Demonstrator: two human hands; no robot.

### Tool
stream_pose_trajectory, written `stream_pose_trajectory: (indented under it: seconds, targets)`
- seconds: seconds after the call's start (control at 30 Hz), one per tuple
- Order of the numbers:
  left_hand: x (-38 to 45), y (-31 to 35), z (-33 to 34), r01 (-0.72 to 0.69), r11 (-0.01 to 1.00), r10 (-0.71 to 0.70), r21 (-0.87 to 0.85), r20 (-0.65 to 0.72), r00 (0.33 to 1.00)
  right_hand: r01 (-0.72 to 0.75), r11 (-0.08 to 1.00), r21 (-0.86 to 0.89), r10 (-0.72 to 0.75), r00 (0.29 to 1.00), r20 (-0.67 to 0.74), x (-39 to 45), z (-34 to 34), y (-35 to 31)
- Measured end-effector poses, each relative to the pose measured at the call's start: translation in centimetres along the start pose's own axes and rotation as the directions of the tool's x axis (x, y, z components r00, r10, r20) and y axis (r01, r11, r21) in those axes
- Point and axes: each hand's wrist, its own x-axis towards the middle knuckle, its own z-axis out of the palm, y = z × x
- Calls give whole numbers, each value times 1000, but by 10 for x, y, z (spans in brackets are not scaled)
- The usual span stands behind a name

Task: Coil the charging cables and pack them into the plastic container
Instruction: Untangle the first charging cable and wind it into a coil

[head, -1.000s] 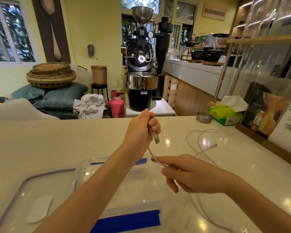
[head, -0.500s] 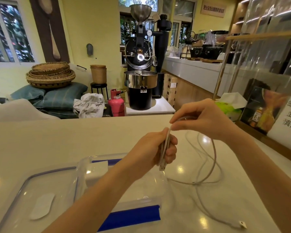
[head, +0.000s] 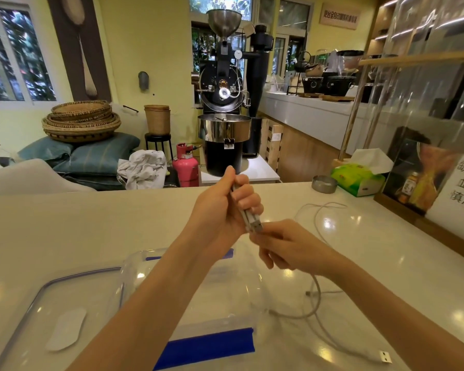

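My left hand (head: 225, 207) is raised above the counter, fist closed around folded strands of a white charging cable (head: 316, 293) whose USB plug (head: 255, 226) sticks out below the fingers. Just beneath that plug, my right hand (head: 287, 247) pinches the same cable. From there the cable hangs down and loops over the counter to a free USB end (head: 385, 356) at the lower right. A second thin white cable (head: 319, 210) lies farther back. The clear plastic container (head: 225, 290) with blue clips sits under my left forearm, and its lid (head: 54, 303) lies to the left.
A metal ashtray (head: 324, 184), a green tissue box (head: 358, 179) and a framed sign (head: 439, 180) stand along the counter's right side. Beyond the counter's far edge are a coffee roaster (head: 225, 108) and a pink gas cylinder (head: 186, 166).
My right hand came down from above my left hand to just below the USB plug, laying another strand into the left fist. My left hand rose slightly.
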Motion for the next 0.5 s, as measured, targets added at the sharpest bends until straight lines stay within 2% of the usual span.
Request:
stream_pose_trajectory:
  seconds: [0.07,0.17,0.3,0.4,0.5]
  targets:
    - [7,1,-3,-44,995,50,86,-71,996,-41,995,-87,46,997,61,-6,4,-5]
    - [14,0,-12,-82,942,143,327,-166,976,-85,979,-185,109,986,123,-16,5,-16]
    - [13,-6,-20,-97,746,271,659,-167,948,-36,943,-332,89,985,147,-33,-3,-39]
    - [6,-12,-20,-52,570,230,820,-99,968,60,859,-509,-19,996,86,-35,-16,-51]
    - [-1,-16,-23,-15,480,110,877,-43,993,149,751,-643,-181,983,16,-31,-32,-56]
